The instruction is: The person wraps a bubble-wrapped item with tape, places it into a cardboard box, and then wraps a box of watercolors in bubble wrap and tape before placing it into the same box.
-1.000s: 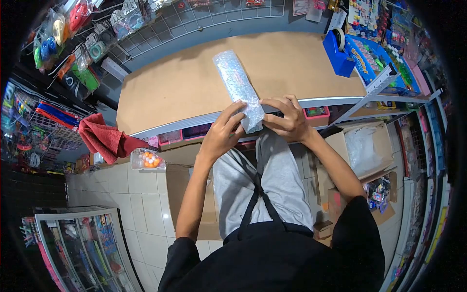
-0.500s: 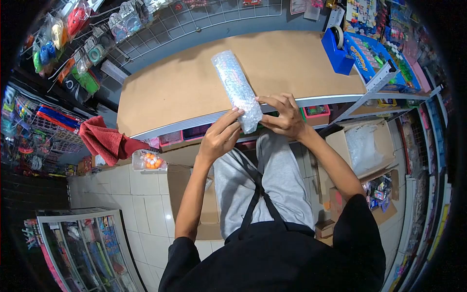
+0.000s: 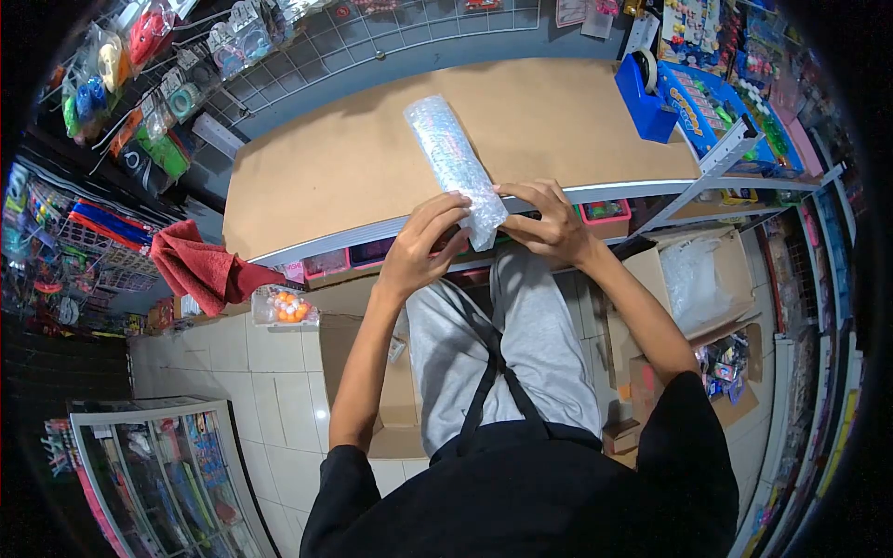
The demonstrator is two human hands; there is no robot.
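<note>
A long bundle in bubble wrap point(image 3: 448, 153) lies slantwise on the brown-topped table point(image 3: 326, 158), its near end jutting over the front edge. What is inside cannot be made out through the wrap. At the near end, my left hand point(image 3: 423, 244) touches the bundle's left side with bent fingertips. From the right, my right hand point(image 3: 553, 223) pinches the loose wrap at that end between thumb and fingers. The bundle's far end rests untouched on the tabletop.
A blue tape dispenser point(image 3: 646, 98) stands at the table's right, beside a blue box of goods point(image 3: 712, 116). A red cloth point(image 3: 209, 270) hangs at the left corner. An open carton point(image 3: 698, 279) holding clear plastic sits at lower right. Wire racks point(image 3: 372, 51) line the wall.
My left hand's fingers have shifted slightly up and over the bundle's near end, with the thumb lower. My right hand has curled closer around the loose wrap. The bundle has hardly moved.
</note>
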